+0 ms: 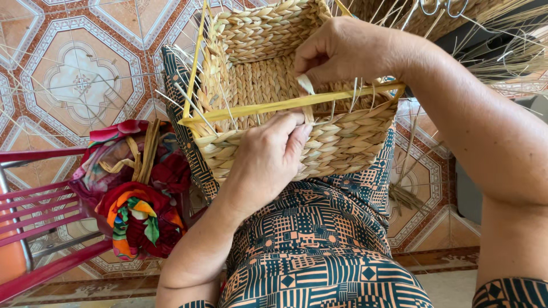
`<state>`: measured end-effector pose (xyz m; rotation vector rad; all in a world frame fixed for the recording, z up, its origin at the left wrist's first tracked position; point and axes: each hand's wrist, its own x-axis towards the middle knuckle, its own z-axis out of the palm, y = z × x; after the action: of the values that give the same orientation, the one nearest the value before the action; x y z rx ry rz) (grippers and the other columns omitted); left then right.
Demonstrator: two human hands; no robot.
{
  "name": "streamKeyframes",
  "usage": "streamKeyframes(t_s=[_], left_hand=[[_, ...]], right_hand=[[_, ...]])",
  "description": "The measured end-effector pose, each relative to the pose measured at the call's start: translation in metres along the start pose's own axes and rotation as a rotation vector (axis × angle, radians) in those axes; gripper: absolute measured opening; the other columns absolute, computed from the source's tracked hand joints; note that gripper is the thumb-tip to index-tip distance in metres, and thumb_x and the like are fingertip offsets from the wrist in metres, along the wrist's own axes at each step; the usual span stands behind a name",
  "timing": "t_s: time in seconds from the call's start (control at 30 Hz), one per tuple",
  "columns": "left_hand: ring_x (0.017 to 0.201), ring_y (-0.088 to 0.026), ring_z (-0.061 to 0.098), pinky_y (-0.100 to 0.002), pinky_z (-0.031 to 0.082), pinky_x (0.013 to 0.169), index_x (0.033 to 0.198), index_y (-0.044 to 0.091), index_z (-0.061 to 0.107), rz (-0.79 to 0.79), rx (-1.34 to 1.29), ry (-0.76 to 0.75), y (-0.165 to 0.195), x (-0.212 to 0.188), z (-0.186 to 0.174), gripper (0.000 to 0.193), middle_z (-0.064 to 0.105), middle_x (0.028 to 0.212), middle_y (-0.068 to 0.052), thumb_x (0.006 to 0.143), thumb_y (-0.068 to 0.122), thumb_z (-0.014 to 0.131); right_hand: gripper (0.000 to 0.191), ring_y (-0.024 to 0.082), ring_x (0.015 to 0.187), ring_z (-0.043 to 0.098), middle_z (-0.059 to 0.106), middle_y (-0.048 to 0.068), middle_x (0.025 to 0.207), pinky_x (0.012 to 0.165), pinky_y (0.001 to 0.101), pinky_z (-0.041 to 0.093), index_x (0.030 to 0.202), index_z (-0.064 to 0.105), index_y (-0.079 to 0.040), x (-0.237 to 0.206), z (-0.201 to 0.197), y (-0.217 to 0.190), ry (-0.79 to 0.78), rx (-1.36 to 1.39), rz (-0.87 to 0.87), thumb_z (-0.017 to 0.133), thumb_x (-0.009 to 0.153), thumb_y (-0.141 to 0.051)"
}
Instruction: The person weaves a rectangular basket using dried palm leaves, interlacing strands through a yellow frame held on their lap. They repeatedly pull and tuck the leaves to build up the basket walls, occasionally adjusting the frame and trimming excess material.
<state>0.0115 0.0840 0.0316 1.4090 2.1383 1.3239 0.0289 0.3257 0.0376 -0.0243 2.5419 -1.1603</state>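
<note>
Left hand (268, 154) pinching basket (342, 142) rim

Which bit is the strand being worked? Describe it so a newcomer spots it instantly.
Start at the woven basket on the person's lap, then find the yellow frame bar across its open top. Between the right hand and left hand, one pale flat strand crosses that bar, loose, unlike the braided rows around it.
</note>
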Motion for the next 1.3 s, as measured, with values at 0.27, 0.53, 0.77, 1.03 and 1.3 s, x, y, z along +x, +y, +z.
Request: streamKeyframes(t_s=[0.27,0.53,0.77,1.03,1.3], left_hand=[[0.059,-0.014,0.079,-0.027,0.056,0.045,0.105,0.001,0.07,-0.462,-0.256,-0.122,0.005,0.005,0.008,0.022,0.075,0.07,-0.01,0.103,0.02,0.058],[0.054,-0.014,0.077,-0.025,0.056,0.046,0.105,0.001,0.071,-0.492,-0.25,-0.082,0.007,0.006,0.011,0.022,0.073,0.063,-0.007,0.103,0.02,0.059],[0.056,-0.012,0.076,-0.024,0.057,0.047,0.111,0.001,0.069,-0.482,-0.316,-0.089,0.006,0.004,0.009,0.023,0.077,0.078,-0.006,0.101,0.02,0.062],[0.052,-0.01,0.074,-0.023,0.056,0.045,0.108,0.006,0.074,-0.515,-0.3,-0.126,0.008,0.007,0.011,0.021,0.079,0.077,-0.004,0.095,0.021,0.07],[0.051,-0.011,0.074,-0.023,0.055,0.044,0.103,0.008,0.073,-0.513,-0.187,-0.144,0.013,0.007,0.011,0.017,0.077,0.071,-0.004,0.095,0.022,0.07]], right_hand=[[0.03,0.02,0.055,0.063,0.068,0.011,0.066,0.058,0.0362,0.052,0.085,0.075,-0.004,-0.013,0.015,0.007,0.278,-0.453,0.147,0.071,0.103,-0.029],[0.021,0.016,0.072,0.066,0.072,0.003,0.084,0.065,0.0299,0.054,0.108,0.08,-0.013,-0.024,-0.007,0.001,0.169,-0.024,-0.271,0.078,0.089,-0.021],[0.021,0.02,0.083,0.068,0.066,0.007,0.087,0.073,0.0343,0.056,0.103,0.082,-0.012,-0.017,0.0,0.0,0.165,-0.31,-0.404,0.081,0.084,-0.022],[0.022,0.015,0.074,0.072,0.076,0.004,0.088,0.066,0.0294,0.057,0.102,0.079,-0.007,-0.019,-0.005,-0.007,0.072,-0.051,-0.174,0.08,0.085,-0.02],[0.021,0.011,0.07,0.073,0.078,0.002,0.083,0.065,0.0277,0.059,0.104,0.077,-0.007,-0.017,-0.011,-0.014,0.01,0.005,0.013,0.079,0.084,-0.014]])
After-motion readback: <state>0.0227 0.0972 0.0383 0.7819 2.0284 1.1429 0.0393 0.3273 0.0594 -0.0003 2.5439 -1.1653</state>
